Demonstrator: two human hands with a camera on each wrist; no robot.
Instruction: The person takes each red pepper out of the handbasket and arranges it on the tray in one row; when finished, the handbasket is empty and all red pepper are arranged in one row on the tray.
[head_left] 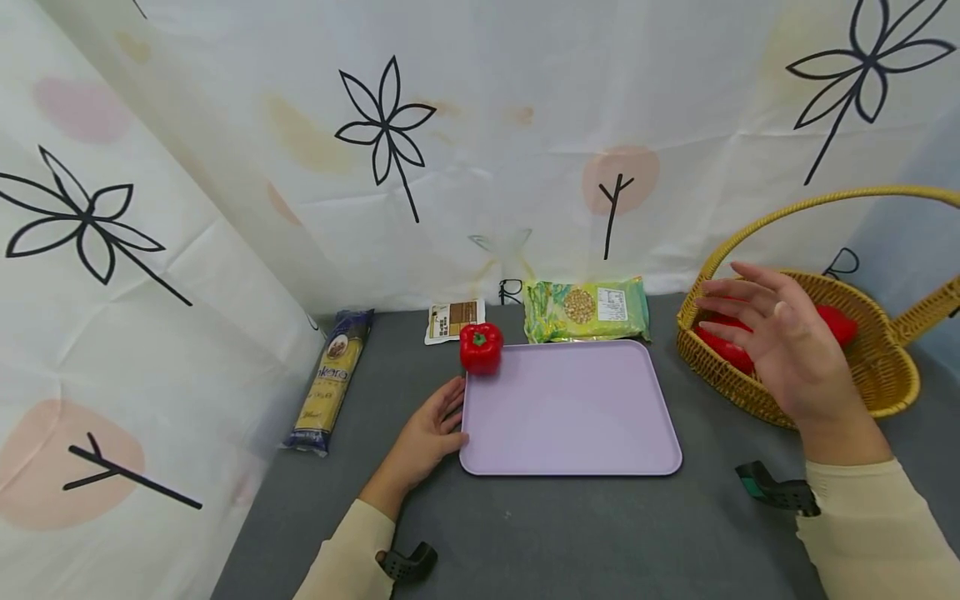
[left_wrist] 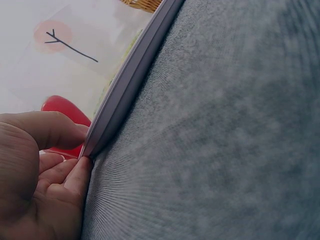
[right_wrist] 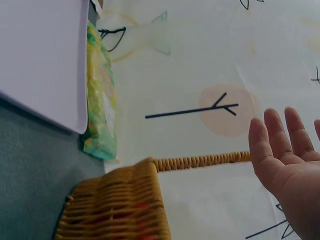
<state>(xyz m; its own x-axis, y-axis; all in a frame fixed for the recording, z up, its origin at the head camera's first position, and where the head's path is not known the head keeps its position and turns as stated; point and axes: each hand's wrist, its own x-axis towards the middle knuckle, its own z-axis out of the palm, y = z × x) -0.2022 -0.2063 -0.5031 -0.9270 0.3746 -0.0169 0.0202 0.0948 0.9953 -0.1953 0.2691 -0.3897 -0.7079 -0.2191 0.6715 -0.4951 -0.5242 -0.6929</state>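
A light purple tray [head_left: 573,412] lies on the dark grey table. My left hand [head_left: 429,432] is at its left edge, with the thumb and fingers [left_wrist: 75,175] pinching the rim in the left wrist view. On the tray's back left corner sits a red bell pepper [head_left: 481,348]. My right hand [head_left: 798,350] is raised over the wicker basket [head_left: 885,333], its fingers spread and holding nothing. Inside the basket lie red items [head_left: 836,323], partly hidden by that hand. The right wrist view shows the same hand [right_wrist: 295,165] near the basket handle [right_wrist: 205,161].
Behind the tray is a green and yellow packet [head_left: 585,310], with a small white and brown packet [head_left: 455,320] to its left. A blue and yellow long packet [head_left: 330,383] lies at the far left. White patterned cloth [head_left: 487,108] hangs behind and to the left.
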